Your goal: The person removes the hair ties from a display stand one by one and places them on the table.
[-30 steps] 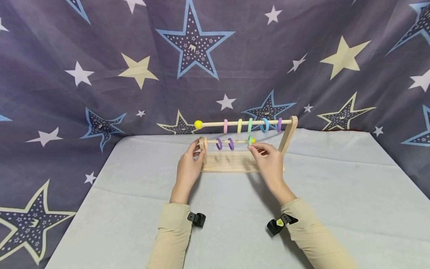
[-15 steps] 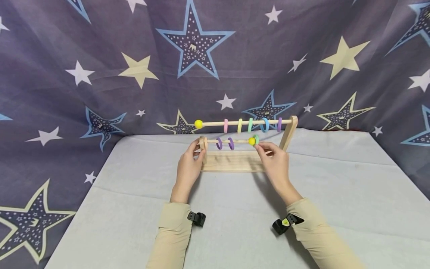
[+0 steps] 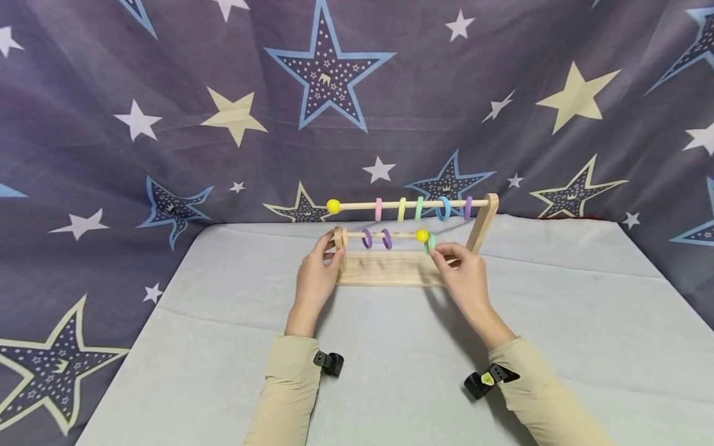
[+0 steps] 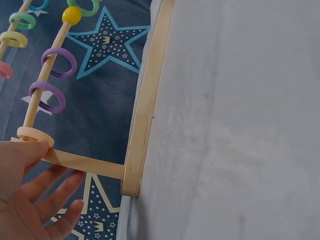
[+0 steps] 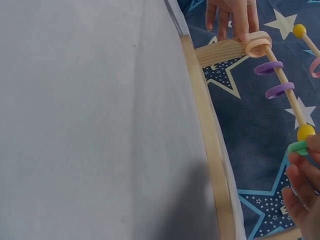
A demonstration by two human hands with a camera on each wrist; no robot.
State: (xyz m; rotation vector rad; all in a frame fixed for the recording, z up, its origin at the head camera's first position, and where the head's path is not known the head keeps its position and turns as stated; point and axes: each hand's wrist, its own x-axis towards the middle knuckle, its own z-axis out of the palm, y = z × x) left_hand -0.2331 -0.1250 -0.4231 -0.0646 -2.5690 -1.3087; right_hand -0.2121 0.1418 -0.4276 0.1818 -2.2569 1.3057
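A wooden stand (image 3: 390, 271) carries two rods with coloured rings. My left hand (image 3: 315, 279) grips the top of its left post, thumb beside a peach ring (image 4: 36, 135) at the rod's base. Two purple rings (image 3: 387, 239) hang farther along this lower rod, which ends in a yellow ball (image 3: 421, 235). Just right of that ball, off the rod, my right hand (image 3: 466, 276) pinches a green ring (image 3: 431, 242) between thumb and fingertips. In the right wrist view the green ring (image 5: 298, 147) sits right by the ball, partly covered by the fingers.
Behind runs the upper rod (image 3: 351, 205), bearing pink, yellow, green, blue and purple rings, from a yellow ball to the tall right post (image 3: 483, 222). The stand rests on a pale cloth-covered table (image 3: 390, 371). A starry curtain (image 3: 184, 124) hangs close behind.
The right hand has drawn the green ring rightward over the yellow ball and off the lower rod's end. The left hand keeps its grip on the post; the head view has shifted slightly.
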